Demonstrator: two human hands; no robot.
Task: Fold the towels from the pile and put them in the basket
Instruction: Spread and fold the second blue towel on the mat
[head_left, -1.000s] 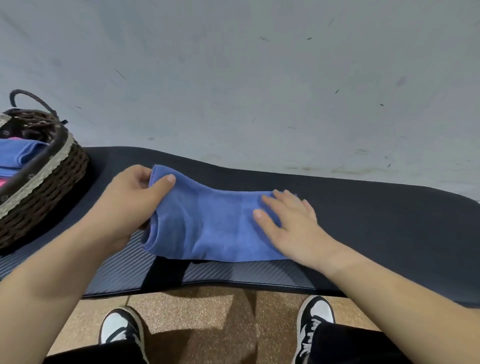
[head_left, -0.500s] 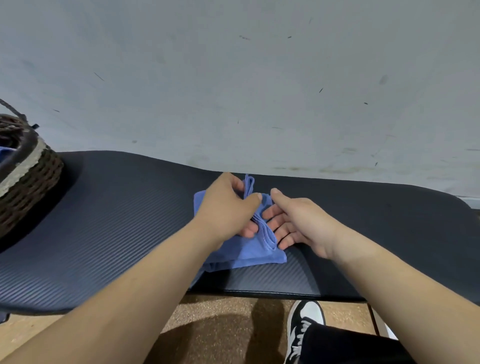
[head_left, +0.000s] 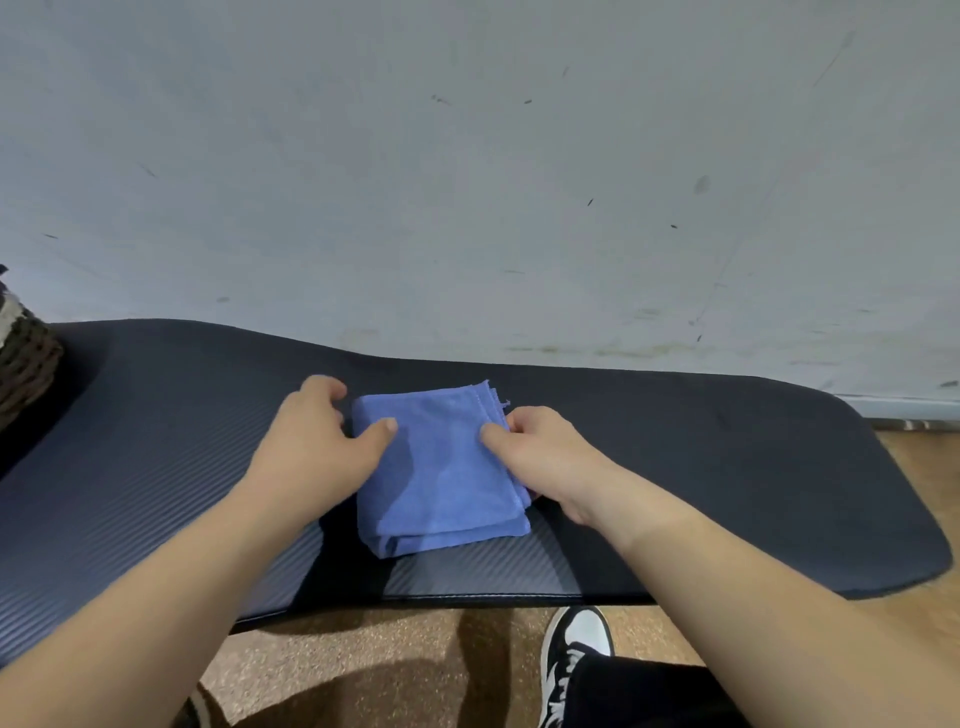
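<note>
Towel (head_left: 441, 467): folded flat on mat (head_left: 727, 467), long axis pointing toward wall (head_left: 467, 182).
Left hand (head_left: 317, 447): gripping left edge, thumb on top.
Right hand (head_left: 545, 457): pinching right edge.

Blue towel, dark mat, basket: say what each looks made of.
Blue towel: soft microfibre-like cloth, matte, stitched hem. Mat: likely foam or rubber, fine ribbed lines, slight sheen. Basket: woven wicker-like strands, brown; only its edge shows.
</note>
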